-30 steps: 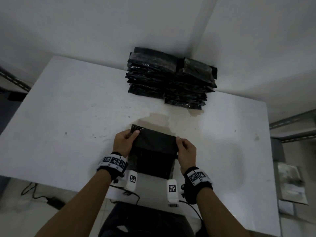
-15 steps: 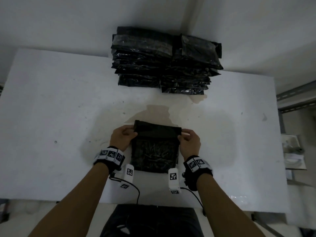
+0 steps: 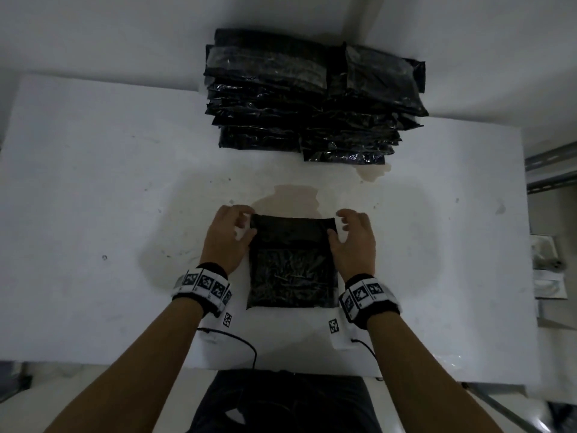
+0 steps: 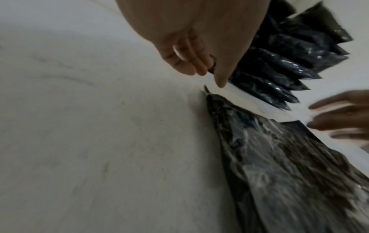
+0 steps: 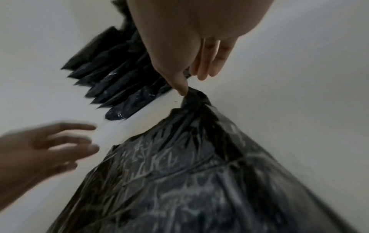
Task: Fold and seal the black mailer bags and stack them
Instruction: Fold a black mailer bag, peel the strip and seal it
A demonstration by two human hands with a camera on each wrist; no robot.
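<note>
**Q:** How are the fingers set at the fold?

**A:** The left hand (image 3: 226,237) is seen at the bag's far left corner with its fingers loosely curled and spread; in the left wrist view the fingertips (image 4: 219,82) hang just above the corner and nothing is pinched. The right hand (image 3: 354,242) is likewise held relaxed and apart. Its thumb tip (image 5: 182,91) is shown touching the raised far right corner, though a grip cannot be confirmed. Both hands are read as letting go, not holding.

**Q:** How is this step best done?

**A:** The flap appears already turned over along the far edge of the bag (image 3: 292,260). The seal would probably be made firm by flat fingers being pressed and drawn along the fold from the middle outward. The puckered right corner should be flattened first, since a wrinkle there could leave the seal open. The bag is best kept flat on the table (image 3: 93,214) while pressure is applied.

**Q:** Where is the bag, and what is held in it?

**A:** It is laid near the table's front edge, between the two wrists. A lumpy filling is suggested under the film, but its nature cannot be told.

**Q:** And beyond the hands?

**A:** A stack of bags (image 3: 312,98) is shown at the far edge against the wall (image 3: 125,32), well apart from the bag in hand. A brownish stain (image 3: 293,198) is marked between them.
</note>
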